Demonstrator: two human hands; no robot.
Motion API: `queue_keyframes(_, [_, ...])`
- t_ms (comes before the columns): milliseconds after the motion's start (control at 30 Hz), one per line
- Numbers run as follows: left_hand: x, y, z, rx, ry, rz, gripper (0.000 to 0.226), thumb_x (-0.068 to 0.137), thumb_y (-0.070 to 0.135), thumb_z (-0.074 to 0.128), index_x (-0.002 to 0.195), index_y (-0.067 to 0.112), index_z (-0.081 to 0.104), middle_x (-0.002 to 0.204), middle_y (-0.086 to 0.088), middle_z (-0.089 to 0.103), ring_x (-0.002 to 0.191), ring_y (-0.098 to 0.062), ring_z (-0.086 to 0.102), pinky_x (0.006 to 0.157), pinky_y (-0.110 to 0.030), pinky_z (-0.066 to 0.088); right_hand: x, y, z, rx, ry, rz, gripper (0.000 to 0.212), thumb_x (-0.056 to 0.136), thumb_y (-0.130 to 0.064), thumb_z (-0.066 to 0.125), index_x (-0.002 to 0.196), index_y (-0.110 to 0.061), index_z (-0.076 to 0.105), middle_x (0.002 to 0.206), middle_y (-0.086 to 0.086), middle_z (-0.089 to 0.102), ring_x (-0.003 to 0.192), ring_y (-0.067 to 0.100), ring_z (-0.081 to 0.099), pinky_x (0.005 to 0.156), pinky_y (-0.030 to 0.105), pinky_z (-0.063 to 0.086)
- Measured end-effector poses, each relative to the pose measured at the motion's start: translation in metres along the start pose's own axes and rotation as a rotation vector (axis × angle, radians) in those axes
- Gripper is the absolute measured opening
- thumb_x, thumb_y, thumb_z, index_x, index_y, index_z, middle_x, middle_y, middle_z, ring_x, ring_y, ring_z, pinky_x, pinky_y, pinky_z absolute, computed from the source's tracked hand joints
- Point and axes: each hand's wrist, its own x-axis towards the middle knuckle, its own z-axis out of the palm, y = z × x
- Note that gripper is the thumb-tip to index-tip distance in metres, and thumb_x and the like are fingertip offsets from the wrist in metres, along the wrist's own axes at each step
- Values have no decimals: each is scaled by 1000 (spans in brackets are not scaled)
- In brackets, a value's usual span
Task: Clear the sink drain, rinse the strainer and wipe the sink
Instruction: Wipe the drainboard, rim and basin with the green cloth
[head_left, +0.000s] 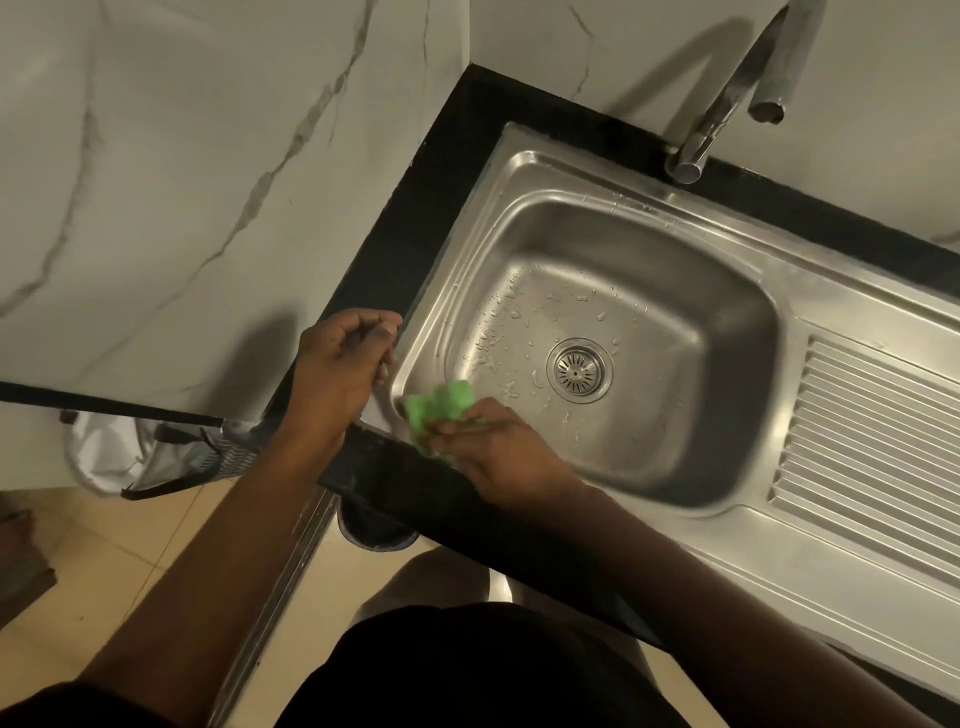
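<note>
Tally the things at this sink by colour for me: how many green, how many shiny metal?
Green: 1, the cloth in the right hand.
Shiny metal: 3, the sink, the drain strainer, the tap.
Total: 4

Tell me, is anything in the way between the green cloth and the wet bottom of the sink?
Nothing visible. The right hand holds the cloth at the sink's near-left corner, and the basin floor is bare up to the strainer, only water drops on it.
</note>
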Motion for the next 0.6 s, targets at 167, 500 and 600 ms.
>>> queue_keyframes(167, [1, -1, -5, 28, 20, 4, 16, 101, 21, 67, 112, 20, 78, 78, -5, 71, 69, -15, 63, 68, -27, 56, 53, -19, 2, -9, -77, -26, 40, 101, -9, 56, 137, -18, 68, 154, -1, 54, 128, 26, 54, 104, 41, 50])
queue_keyframes(500, [6, -10, -12, -13, 26, -52, 14, 102, 24, 66, 108, 28, 78, 75, 4, 71, 68, -10, 62, 68, -23, 56, 93, 9, -8, -121, 157, 32, 34, 97, -15, 62, 130, -10, 64, 131, 12, 59, 113, 27, 59, 87, 35, 57])
queue_keyframes(600, [7, -11, -15, -24, 12, -78, 14, 103, 26, 65, 105, 32, 77, 74, 5, 70, 69, -10, 62, 71, -26, 56, 109, 37, -22, 0, 281, 191, 31, 99, -15, 54, 129, -19, 61, 132, 4, 57, 112, 20, 60, 88, 31, 56])
